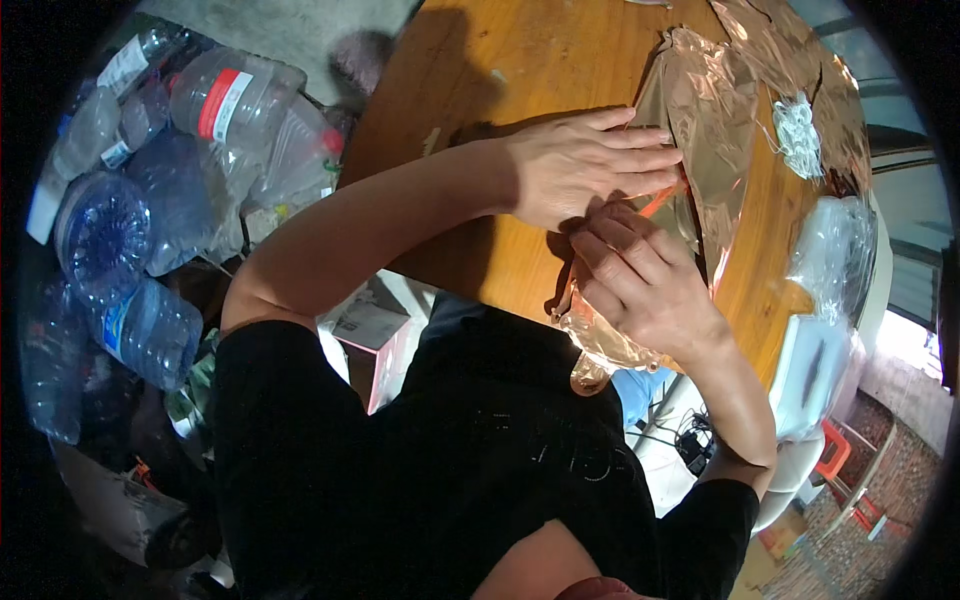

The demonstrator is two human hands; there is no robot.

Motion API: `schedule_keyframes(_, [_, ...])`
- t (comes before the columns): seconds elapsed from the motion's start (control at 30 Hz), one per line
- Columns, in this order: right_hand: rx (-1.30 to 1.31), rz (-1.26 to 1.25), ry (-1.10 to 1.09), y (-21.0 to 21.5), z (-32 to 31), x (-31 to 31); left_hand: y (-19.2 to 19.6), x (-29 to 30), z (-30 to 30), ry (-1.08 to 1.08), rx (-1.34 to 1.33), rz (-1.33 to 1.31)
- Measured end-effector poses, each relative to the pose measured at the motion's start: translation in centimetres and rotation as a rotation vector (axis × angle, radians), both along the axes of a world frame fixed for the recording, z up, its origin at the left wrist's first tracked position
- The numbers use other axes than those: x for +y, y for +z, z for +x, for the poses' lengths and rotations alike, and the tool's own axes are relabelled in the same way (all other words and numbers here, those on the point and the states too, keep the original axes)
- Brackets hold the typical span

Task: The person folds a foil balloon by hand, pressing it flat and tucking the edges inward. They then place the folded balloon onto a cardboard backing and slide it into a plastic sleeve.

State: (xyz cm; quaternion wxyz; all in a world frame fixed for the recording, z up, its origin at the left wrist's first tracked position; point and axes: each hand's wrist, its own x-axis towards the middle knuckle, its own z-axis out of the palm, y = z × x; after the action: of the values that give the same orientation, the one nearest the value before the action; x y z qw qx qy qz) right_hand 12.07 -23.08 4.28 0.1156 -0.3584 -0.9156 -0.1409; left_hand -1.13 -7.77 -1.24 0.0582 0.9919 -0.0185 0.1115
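Note:
A shiny rose-gold foil sheet [715, 130], like a deflated foil balloon, lies across the round wooden table [520, 70]. My left hand [590, 165] lies flat on the foil's near edge, fingers stretched out and pressing it down. My right hand [645, 280] is curled just below it, gripping a crumpled end of the same foil [600, 340] at the table's edge. Something thin and orange [655, 203] shows between the two hands; I cannot tell what it is.
A crumpled clear plastic wad [800, 135] lies on the foil farther out. Several empty plastic bottles [150, 200] are piled on the floor to the left. A white chair with a plastic-wrapped bundle [830, 300] stands to the right, with a red stool [835, 450] beyond.

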Motion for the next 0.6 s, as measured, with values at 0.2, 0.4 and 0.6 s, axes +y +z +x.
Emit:
schedule_keyframes(0.2, [0.027,0.047,0.002,-1.3,0.2,-0.7,0.0,-0.2,0.4,0.016,-0.018,0.088])
schedule_keyframes(0.4, [0.255,-0.140,-0.085,-0.9,-0.3,-2.4,-0.1,-0.6,0.6,0.022,-0.011,0.026])
schedule_keyframes(0.6, [0.364,-0.390,-0.518,0.0,-2.3,-7.3,-0.2,-0.7,0.0,0.042,-0.046,-0.029])
